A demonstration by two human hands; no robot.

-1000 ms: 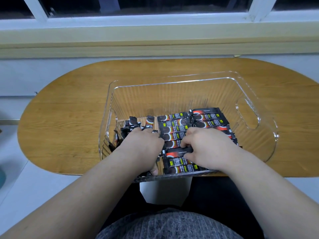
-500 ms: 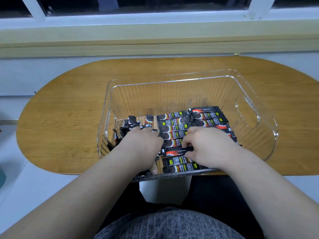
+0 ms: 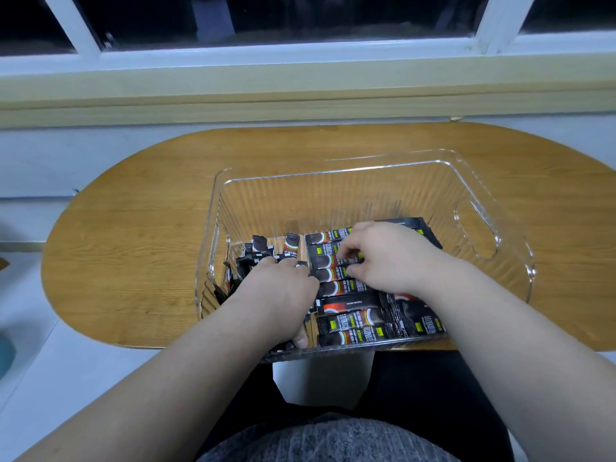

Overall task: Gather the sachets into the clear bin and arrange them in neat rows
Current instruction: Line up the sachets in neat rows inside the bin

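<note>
two hands were inside the clear bin at frame centre; the left hand had its fingers curled round a sachet bundle, the right hand pinched one sachet.

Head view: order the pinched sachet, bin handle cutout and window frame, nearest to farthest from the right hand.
1. Pinched sachet: in the right hand's fingers.
2. Handle cutout: off to the right.
3. Window frame: far back, at the top.

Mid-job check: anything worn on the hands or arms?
Nothing visible. The left hand and right hand are bare: no gloves, rings or watch, and no sleeves in view on either arm. A grey knit top shows below.
</note>
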